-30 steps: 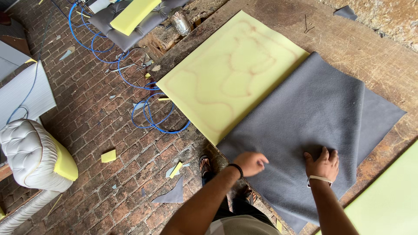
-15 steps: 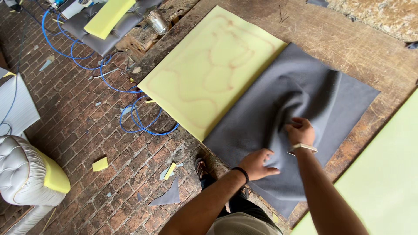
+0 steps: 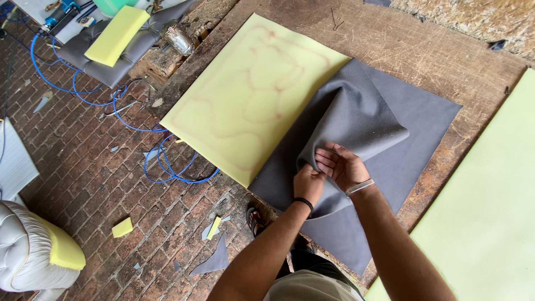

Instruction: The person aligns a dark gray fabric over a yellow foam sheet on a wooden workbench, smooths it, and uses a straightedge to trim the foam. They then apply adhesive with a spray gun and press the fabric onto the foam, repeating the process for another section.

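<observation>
Grey fabric (image 3: pixel 384 139) is spread on the worn wooden surface (image 3: pixel 423 50), directly under and in front of both hands. Its near edge is gathered where the hands meet. The left hand (image 3: pixel 308 184) is closed on a pinch of the cloth; the right hand (image 3: pixel 344 165) is cupped against it, fingers curled around the same fold. From that grip a raised fold is lifted up and away toward the far left. The sheet's long axis runs from near centre to far right, corners set diagonally to the surface edge. Touching it on the left, partly overlapped by the lifted fold, a pale yellow foam slab (image 3: pixel 251 95) is laid flat. A second foam sheet (image 3: pixel 485 212) is seen at right. On the brick floor (image 3: pixel 83 167), a blue hose (image 3: pixel 167 167) is coiled, with foam scraps (image 3: pixel 122 227) nearby.
</observation>
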